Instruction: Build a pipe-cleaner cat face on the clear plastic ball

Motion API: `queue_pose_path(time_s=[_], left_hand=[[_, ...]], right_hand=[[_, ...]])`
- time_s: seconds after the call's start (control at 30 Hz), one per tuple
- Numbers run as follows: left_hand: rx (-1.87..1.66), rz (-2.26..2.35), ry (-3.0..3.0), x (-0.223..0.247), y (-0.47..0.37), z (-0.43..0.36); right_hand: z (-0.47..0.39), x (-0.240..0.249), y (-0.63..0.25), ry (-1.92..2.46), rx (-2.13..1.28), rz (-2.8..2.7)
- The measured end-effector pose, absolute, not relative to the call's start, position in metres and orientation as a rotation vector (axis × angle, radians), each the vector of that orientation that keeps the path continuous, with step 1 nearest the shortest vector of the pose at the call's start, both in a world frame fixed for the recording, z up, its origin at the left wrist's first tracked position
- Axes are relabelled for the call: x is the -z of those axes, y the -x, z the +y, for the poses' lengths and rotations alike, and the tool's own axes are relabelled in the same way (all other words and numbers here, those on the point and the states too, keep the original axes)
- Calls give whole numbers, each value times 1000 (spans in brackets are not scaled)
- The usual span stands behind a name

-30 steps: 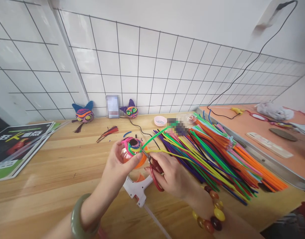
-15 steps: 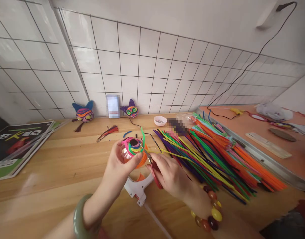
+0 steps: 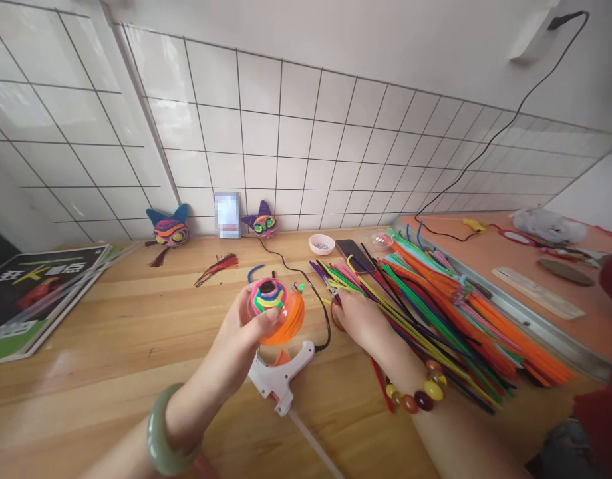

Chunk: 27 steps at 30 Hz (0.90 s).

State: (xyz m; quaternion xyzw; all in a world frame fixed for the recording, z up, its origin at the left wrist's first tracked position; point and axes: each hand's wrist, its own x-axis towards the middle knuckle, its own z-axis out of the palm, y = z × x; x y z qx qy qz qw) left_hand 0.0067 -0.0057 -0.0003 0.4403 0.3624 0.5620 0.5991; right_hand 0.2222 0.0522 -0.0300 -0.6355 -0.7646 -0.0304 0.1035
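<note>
Head view: pink bowl (image 3: pixel 322 251) holds small pieces (image 3: pixel 321 245).

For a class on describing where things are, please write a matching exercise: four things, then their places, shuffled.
Things
1. Scissors
2. Bowl
3. Wound, colourful piece
4. Glue gun

Places
A. In the left hand
B. Between the forearms
C. In the right hand
D. Beside the dark phone

Pairs: 1-C, 2-D, 3-A, 4-B
</note>
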Motion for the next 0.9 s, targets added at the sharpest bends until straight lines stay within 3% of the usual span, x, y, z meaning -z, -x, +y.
queue_pose_path(time_s=[0.23, 0.4, 0.53, 0.9], left_hand=[[-1218, 783, -988, -2, -9, -9], [-1230, 810, -1014, 2, -9, -8], [-1237, 829, -1082, 5, -9, -8], [-1189, 950, -1213, -1, -9, -7]], right_hand=[[43, 23, -214, 1826, 107, -2268], [23, 7, -205, 1110, 98, -1989], [3, 2, -193, 720, 92, -2086], [2, 6, -189, 632, 270, -2232]])
